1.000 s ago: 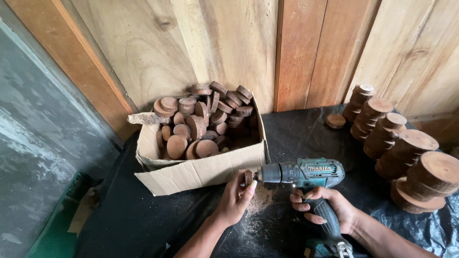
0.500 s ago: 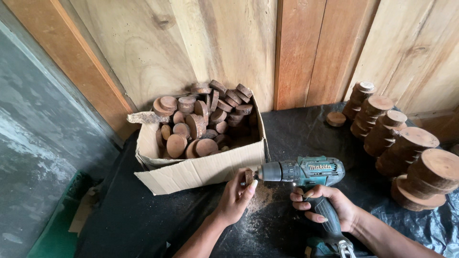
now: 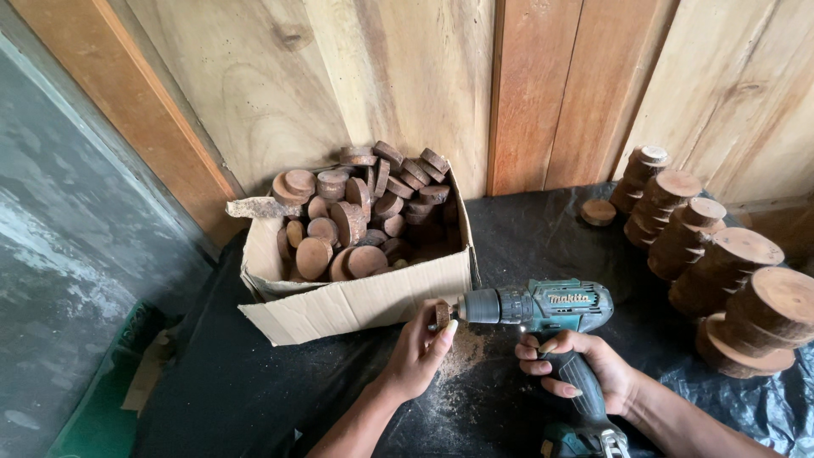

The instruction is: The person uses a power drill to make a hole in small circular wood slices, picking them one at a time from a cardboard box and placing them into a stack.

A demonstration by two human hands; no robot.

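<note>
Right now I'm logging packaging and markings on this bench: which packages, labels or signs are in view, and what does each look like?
Cardboard box: left of centre on the black sheet, open-topped, plain brown, heaped with round wood slices.
Drill label: side of the teal drill held by the right hand; small red strip with pale lettering.
No signs or screens.

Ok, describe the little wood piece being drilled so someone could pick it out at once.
Start at the cardboard box of wood discs by the plank wall. Just in front of its right corner, the left hand pinches a small wood disc against the teal drill; it alone is held on edge, apart from the piles.
</note>
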